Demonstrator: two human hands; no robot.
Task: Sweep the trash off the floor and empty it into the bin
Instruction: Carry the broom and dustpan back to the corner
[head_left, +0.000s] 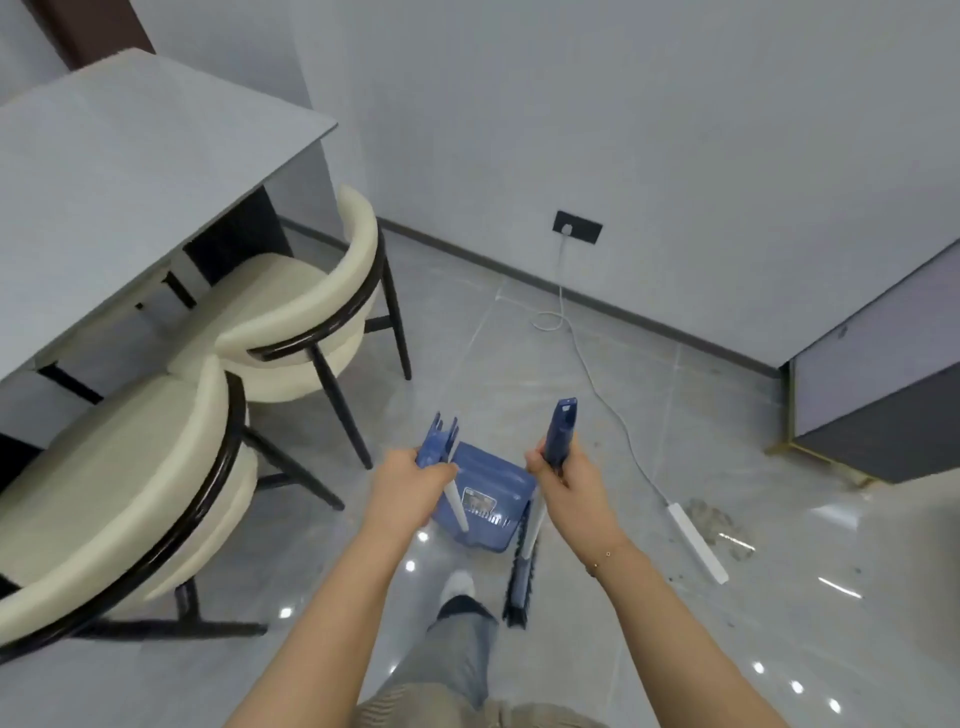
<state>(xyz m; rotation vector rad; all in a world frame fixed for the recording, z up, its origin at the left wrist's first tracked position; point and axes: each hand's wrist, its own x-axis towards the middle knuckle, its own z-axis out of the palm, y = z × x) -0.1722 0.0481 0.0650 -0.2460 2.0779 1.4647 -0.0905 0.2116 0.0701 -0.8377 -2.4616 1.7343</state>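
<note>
A person's left hand grips the dustpan handle while the right hand grips the broom handle, both tools low over the floor. Trash lies at three o'clock, just beside a white power strip, whose cord could snag the bristles mid-sweep.

Two chairs sit tucked at a counter on the left. A dustpan stands on the floor ahead, a broom just right of it. Farther right lie a power strip and trash, before a cabinet.
</note>
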